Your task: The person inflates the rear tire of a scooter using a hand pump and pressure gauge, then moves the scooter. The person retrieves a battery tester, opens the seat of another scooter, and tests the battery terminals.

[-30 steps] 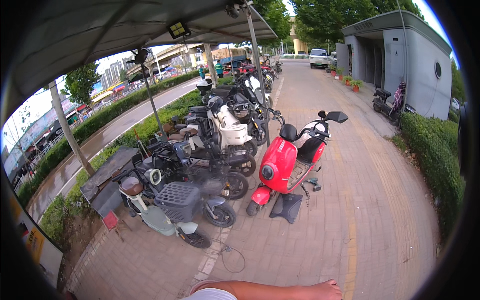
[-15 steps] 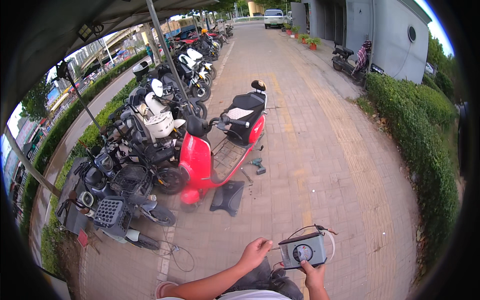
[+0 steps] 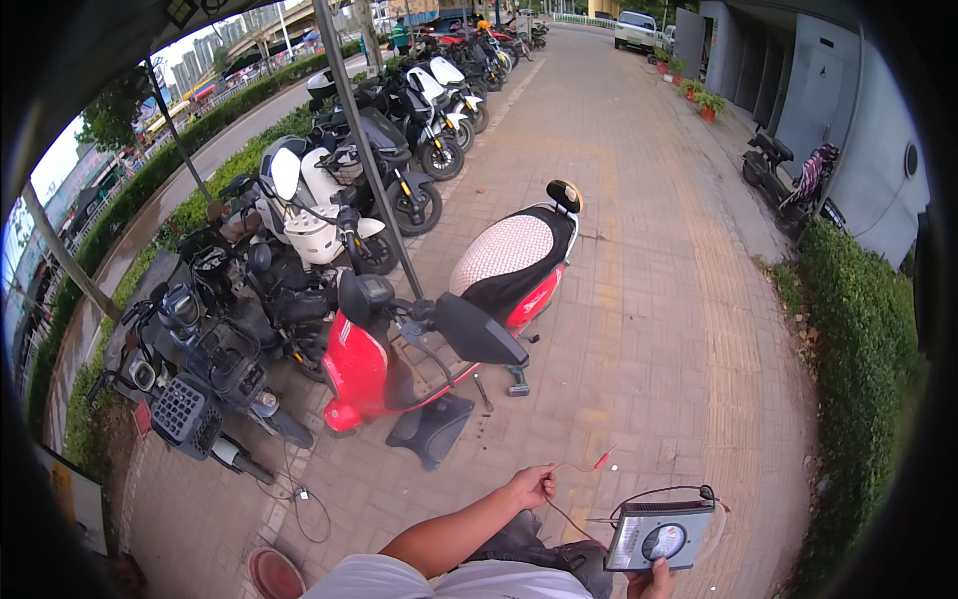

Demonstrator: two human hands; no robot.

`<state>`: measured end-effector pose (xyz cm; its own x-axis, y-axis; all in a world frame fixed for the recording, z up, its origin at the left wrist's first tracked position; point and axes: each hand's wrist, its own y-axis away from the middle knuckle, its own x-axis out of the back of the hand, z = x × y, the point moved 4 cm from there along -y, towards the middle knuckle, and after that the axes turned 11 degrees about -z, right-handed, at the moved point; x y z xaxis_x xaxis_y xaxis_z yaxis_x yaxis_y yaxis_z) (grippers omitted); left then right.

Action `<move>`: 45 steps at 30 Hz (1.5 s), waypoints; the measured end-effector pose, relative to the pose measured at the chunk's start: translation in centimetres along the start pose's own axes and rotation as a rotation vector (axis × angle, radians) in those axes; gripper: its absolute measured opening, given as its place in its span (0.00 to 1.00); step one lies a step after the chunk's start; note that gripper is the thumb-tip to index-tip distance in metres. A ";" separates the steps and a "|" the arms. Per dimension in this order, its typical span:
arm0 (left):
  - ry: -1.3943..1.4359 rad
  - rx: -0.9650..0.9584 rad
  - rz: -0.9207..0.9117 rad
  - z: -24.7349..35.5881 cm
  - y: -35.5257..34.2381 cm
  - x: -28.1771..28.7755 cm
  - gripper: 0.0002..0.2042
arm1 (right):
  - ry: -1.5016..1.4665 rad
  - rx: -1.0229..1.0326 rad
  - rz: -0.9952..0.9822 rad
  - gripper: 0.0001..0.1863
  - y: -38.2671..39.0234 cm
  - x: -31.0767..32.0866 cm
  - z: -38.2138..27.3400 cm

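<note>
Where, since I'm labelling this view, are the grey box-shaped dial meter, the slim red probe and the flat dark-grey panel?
Grey box-shaped dial meter (image 3: 663, 540), head view: round dial.
Slim red probe (image 3: 603, 460), head view: red grip.
Flat dark-grey panel (image 3: 431, 431), head view: upper face.

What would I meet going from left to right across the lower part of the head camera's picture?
Grey scooter basket → loose cable → dark mat on the paving → the person's left hand → grey meter with a round dial → green hedge.
</note>
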<state>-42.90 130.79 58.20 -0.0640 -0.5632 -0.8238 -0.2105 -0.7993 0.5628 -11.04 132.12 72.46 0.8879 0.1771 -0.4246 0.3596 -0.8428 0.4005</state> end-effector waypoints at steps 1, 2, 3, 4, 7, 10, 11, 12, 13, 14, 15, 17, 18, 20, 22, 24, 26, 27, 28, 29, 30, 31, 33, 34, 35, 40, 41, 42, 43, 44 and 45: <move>0.003 -0.061 0.035 2.0 -1.0 0.4 0.11 | -0.032 0.025 0.015 0.35 -1.4 0.9 -1.6; 0.014 -0.121 0.103 4.2 -2.0 0.9 0.11 | -0.055 0.054 0.025 0.35 -2.9 1.9 -3.7; 0.026 -0.184 0.161 6.1 -2.9 1.3 0.11 | -0.074 0.082 0.032 0.35 -4.8 2.8 -6.1; 0.104 -0.219 0.160 7.6 -3.5 1.8 0.10 | -0.091 0.108 0.038 0.35 -7.6 3.3 -8.2; 0.324 -0.418 0.397 11.7 -4.8 3.7 0.10 | 0.095 0.107 0.171 0.39 -17.0 4.6 -13.1; 0.428 -0.615 0.433 14.3 -5.1 3.9 0.08 | -0.054 0.114 0.199 0.25 -28.8 4.2 -15.4; 0.404 -0.645 0.388 14.6 -5.0 3.3 0.07 | 0.043 0.104 0.189 0.23 -32.8 3.5 -15.6; 0.390 -0.656 0.320 15.1 -4.8 2.2 0.07 | 0.083 0.094 0.140 0.24 -36.7 2.3 -15.7; 0.387 -0.662 0.298 15.1 -5.0 0.6 0.07 | 0.129 0.083 0.085 0.25 -40.8 0.9 -16.2; 0.294 -0.694 0.271 15.1 -5.3 -1.5 0.08 | 0.138 0.035 0.053 0.28 -44.9 -0.9 -16.5; 0.193 -0.703 0.301 15.2 -5.0 -3.6 0.09 | 0.139 -0.007 0.042 0.32 -48.1 -2.7 -16.5; -0.095 -0.791 0.465 16.3 -4.3 -8.3 0.10 | 0.245 -0.039 -0.026 0.29 -53.7 -7.3 -16.9; -0.275 -0.868 0.600 16.8 -4.4 -10.8 0.10 | 0.311 -0.085 -0.061 0.30 -56.0 -9.5 -17.1; -0.774 -1.077 0.895 19.0 -3.1 -15.6 0.10 | 0.406 -0.148 -0.140 0.31 -59.7 -14.3 -16.9; -1.448 -1.262 1.205 21.3 -0.5 -20.0 0.09 | 0.486 -0.199 -0.262 0.30 -61.9 -19.0 -15.8; -1.708 -1.253 1.420 24.5 2.4 -21.1 0.10 | 0.585 -0.253 -0.350 0.30 -62.9 -23.2 -14.1; -1.814 -1.171 1.518 26.4 3.9 -21.1 0.10 | 0.647 -0.279 -0.389 0.28 -62.8 -26.8 -12.0; -1.786 -1.115 1.519 27.3 4.3 -20.7 0.10 | 0.659 -0.287 -0.448 0.27 -62.5 -28.7 -10.9; -1.744 -1.035 1.512 27.9 4.5 -20.1 0.11 | 0.683 -0.289 -0.494 0.26 -62.2 -30.6 -9.7; -1.692 -0.933 1.554 28.3 4.6 -19.4 0.11 | 0.717 -0.297 -0.531 0.26 -61.9 -32.2 -8.5; -1.637 -0.807 1.581 28.5 4.4 -18.8 0.11 | 0.722 -0.295 -0.555 0.25 -61.5 -33.8 -7.4; -1.594 -0.708 1.618 28.6 4.3 -18.2 0.12 | 0.730 -0.291 -0.573 0.25 -61.2 -35.5 -6.3; -1.639 -0.671 1.659 28.4 4.5 -18.0 0.12 | 0.735 -0.345 -0.656 0.25 -60.6 -38.2 -4.4; -1.667 -0.653 1.668 28.3 4.8 -17.8 0.12 | 0.755 -0.371 -0.695 0.25 -60.6 -39.5 -3.5; -1.698 -0.637 1.677 28.3 5.2 -17.6 0.11 | 0.777 -0.393 -0.738 0.24 -60.6 -40.8 -2.6; -1.668 -0.585 1.765 27.0 9.5 -16.9 0.12 | 0.972 -0.436 -0.983 0.21 -62.0 -44.3 1.9; -1.685 -0.639 1.780 26.8 10.0 -17.2 0.12 | 0.975 -0.460 -1.060 0.21 -62.2 -44.4 2.7; -1.684 -0.654 1.719 27.0 10.1 -17.2 0.12 | 0.959 -0.452 -1.133 0.22 -62.5 -44.8 3.6; -1.635 -0.568 1.734 27.3 10.1 -17.0 0.12 | 0.899 -0.434 -1.229 0.23 -62.9 -45.1 4.5; -1.608 -0.561 1.757 27.4 9.9 -17.2 0.12 | 0.926 -0.472 -1.259 0.27 -63.2 -44.8 5.1; -1.564 -0.525 1.766 27.6 9.4 -17.2 0.12 | 1.031 -0.463 -1.266 0.29 -63.8 -44.3 5.6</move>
<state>-70.71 138.72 75.84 -0.2589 -0.1766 0.9496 0.9659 -0.0558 0.2530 -74.91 175.20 61.19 -0.2638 0.9633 -0.0495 0.8197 0.2509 0.5150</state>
